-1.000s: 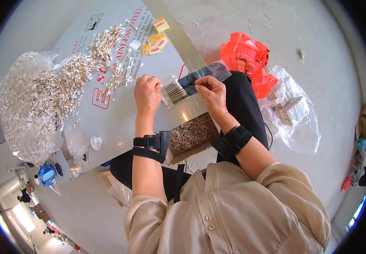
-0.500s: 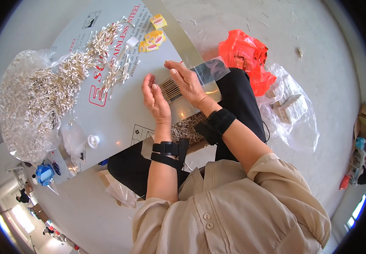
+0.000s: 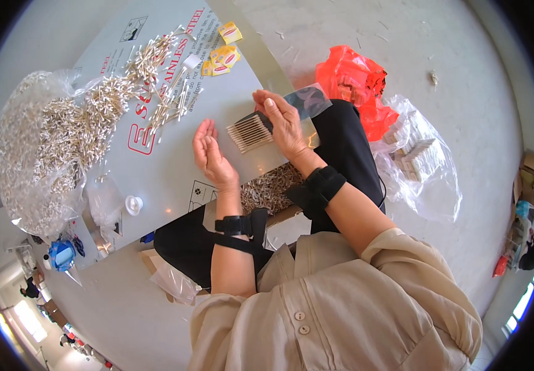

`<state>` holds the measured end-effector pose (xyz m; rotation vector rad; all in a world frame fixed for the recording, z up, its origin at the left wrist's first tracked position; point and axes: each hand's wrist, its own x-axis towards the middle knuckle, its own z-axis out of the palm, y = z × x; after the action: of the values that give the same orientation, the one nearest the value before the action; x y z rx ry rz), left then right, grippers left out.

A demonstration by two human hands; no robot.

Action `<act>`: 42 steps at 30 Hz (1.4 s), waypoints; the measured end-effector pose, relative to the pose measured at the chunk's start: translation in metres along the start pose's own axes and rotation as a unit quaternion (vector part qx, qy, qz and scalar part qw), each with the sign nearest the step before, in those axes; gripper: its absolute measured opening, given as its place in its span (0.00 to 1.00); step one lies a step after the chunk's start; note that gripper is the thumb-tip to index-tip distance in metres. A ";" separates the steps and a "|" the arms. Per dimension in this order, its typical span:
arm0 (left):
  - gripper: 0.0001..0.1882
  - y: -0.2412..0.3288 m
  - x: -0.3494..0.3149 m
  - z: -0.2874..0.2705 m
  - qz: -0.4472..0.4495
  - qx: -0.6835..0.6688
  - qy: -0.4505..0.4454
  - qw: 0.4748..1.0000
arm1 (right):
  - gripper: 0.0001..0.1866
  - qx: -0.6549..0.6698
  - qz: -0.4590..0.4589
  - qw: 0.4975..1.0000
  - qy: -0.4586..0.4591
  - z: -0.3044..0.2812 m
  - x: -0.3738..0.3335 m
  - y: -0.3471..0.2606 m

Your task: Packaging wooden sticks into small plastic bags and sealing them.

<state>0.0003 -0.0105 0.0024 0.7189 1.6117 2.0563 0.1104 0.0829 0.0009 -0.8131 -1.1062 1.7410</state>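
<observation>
A flat row of cotton swabs (image 3: 250,133) lies side by side on the grey metal table (image 3: 174,157), near its front edge. My left hand (image 3: 214,157) hovers just left of the row, fingers stretched out, holding nothing. On the row's other side my right hand (image 3: 284,127) is held with its fingers straight and the palm turned toward the swabs. A dark strip shows between the row and my right hand. Past that hand lies a clear plastic sleeve (image 3: 309,101), partly over the table edge.
Loose cotton swabs (image 3: 103,102) spill from a big clear bag (image 3: 23,148) at the left. Small yellow packets (image 3: 222,60) lie at the far edge. A box of swabs (image 3: 270,190) sits below the table edge. Red (image 3: 353,80) and clear bags (image 3: 434,179) are on the right.
My hands have moved apart. The left went leftward off the swabs and the right shifted slightly right, so the row between them is now uncovered.
</observation>
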 end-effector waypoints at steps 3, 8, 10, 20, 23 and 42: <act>0.25 0.011 -0.007 -0.015 0.014 0.120 -0.058 0.991 | 0.17 -0.041 -0.023 0.999 0.009 -0.017 -0.008 -0.008; 0.42 0.025 -0.026 -0.004 0.158 0.578 -0.276 0.752 | 0.08 -0.112 0.032 0.992 0.047 -0.028 -0.027 -0.017; 0.44 0.026 -0.031 -0.002 0.148 0.613 -0.296 0.717 | 0.03 -0.344 -0.081 0.935 0.024 -0.028 -0.030 -0.025; 0.46 0.020 -0.034 0.000 0.128 0.619 -0.294 0.717 | 0.01 -0.493 -0.181 0.850 -0.042 -0.028 -0.038 -0.025; 0.46 0.020 -0.034 0.000 0.131 0.617 -0.290 0.720 | 0.02 -0.487 -0.184 0.853 -0.038 -0.027 -0.038 -0.025; 0.45 0.019 -0.034 0.001 0.140 0.627 -0.285 0.712 | 0.06 -0.510 -0.171 0.842 -0.048 -0.028 -0.039 -0.025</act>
<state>0.0269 -0.0351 0.0169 1.8586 2.3739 0.3638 0.1579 0.0614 0.0153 -1.0409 -2.1475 0.8043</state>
